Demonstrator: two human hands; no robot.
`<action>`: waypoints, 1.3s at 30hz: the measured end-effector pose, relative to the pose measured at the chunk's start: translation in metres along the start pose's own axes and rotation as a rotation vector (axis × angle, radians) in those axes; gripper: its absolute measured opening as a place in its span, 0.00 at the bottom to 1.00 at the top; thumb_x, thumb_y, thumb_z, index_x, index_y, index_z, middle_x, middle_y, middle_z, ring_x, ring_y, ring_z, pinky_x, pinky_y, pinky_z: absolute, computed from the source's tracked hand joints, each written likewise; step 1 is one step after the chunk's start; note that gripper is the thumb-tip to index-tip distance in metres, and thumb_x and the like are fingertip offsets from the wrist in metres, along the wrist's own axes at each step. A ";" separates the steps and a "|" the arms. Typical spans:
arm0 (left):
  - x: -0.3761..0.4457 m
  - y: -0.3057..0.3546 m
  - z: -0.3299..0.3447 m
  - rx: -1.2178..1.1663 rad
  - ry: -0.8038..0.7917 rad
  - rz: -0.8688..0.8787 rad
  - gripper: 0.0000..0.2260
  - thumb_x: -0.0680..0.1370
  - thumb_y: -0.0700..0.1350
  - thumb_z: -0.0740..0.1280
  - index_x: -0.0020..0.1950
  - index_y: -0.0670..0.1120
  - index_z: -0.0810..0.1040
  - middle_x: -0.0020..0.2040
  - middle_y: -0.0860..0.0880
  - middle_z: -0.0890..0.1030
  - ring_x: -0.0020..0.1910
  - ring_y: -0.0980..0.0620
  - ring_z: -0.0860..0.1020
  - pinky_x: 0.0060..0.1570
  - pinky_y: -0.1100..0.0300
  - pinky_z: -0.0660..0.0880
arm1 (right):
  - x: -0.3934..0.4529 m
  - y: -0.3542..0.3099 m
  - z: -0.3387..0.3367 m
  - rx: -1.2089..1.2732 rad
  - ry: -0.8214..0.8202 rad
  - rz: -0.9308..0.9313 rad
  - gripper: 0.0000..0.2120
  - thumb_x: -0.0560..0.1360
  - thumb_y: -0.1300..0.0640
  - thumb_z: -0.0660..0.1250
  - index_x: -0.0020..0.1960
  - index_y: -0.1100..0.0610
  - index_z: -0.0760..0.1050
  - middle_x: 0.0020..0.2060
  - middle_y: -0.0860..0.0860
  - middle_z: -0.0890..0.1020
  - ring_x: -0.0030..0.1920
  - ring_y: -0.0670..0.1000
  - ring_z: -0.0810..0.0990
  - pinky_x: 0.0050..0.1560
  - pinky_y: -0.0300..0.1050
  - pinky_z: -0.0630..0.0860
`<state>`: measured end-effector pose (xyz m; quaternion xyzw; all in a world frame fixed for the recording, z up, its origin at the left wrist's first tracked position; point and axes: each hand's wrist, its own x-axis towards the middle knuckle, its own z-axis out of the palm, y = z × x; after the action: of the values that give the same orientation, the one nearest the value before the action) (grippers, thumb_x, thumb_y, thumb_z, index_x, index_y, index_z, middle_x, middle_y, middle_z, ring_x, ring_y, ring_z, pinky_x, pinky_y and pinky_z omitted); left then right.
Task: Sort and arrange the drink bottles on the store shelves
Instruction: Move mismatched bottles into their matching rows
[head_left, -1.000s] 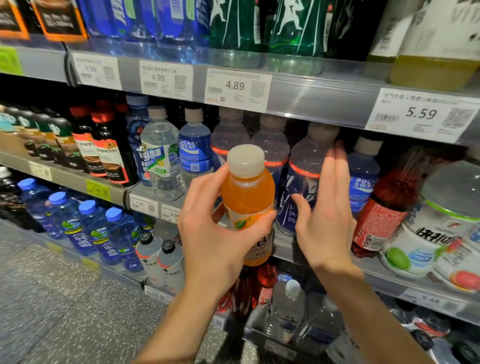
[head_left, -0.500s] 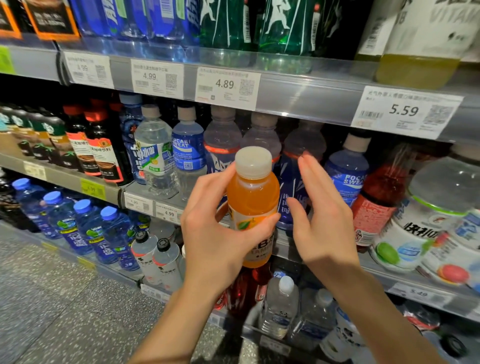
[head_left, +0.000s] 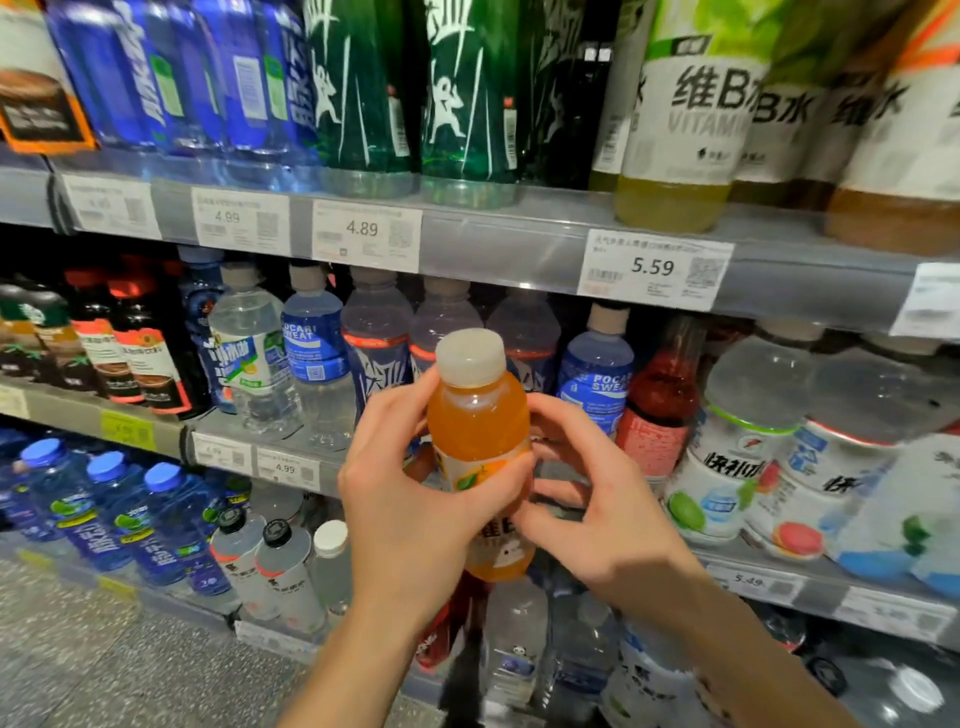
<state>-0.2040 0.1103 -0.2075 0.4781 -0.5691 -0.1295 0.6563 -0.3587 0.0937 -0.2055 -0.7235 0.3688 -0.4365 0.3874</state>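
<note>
Stocked store shelves (head_left: 519, 244), speckled floor (head_left: 104, 649), price tags (head_left: 653, 267)

Both bare arms reach forward. The left hand (head_left: 415, 512) curls its fingers (head_left: 496, 480) around something. The right hand (head_left: 605, 514) curls its fingers too, touching it.

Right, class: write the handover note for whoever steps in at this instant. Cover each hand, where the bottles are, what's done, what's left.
Left hand grips the orange bottle around its label, upright, in front of the middle shelf.
Right hand has its fingers curled on the bottle's other side.
Done: bottle is picked up, not shelved.
Left: place it; matching white-labelled vitamin bottles stand on the top shelf, upper right.
</note>
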 end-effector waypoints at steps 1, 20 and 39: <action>0.000 0.004 0.003 0.005 -0.006 -0.001 0.33 0.61 0.43 0.84 0.64 0.52 0.79 0.54 0.56 0.79 0.56 0.56 0.79 0.50 0.59 0.78 | -0.002 -0.002 -0.004 0.016 -0.001 0.015 0.32 0.72 0.67 0.73 0.68 0.42 0.70 0.61 0.39 0.80 0.65 0.43 0.77 0.61 0.46 0.78; -0.008 0.117 0.076 -0.230 -0.340 0.001 0.38 0.67 0.60 0.78 0.74 0.57 0.69 0.64 0.58 0.79 0.63 0.59 0.78 0.61 0.51 0.78 | -0.058 -0.059 -0.116 0.021 0.375 -0.089 0.34 0.61 0.72 0.79 0.60 0.45 0.78 0.52 0.45 0.85 0.53 0.47 0.84 0.50 0.44 0.82; 0.019 0.207 0.130 -0.369 -0.820 -0.009 0.34 0.73 0.48 0.76 0.77 0.52 0.66 0.66 0.57 0.79 0.65 0.55 0.78 0.60 0.58 0.78 | -0.085 -0.143 -0.211 0.114 0.597 -0.127 0.20 0.61 0.62 0.82 0.50 0.52 0.83 0.43 0.44 0.87 0.46 0.42 0.85 0.46 0.31 0.78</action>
<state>-0.3882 0.1400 -0.0491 0.2645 -0.7476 -0.4104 0.4502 -0.5541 0.1785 -0.0413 -0.5617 0.3954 -0.6731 0.2740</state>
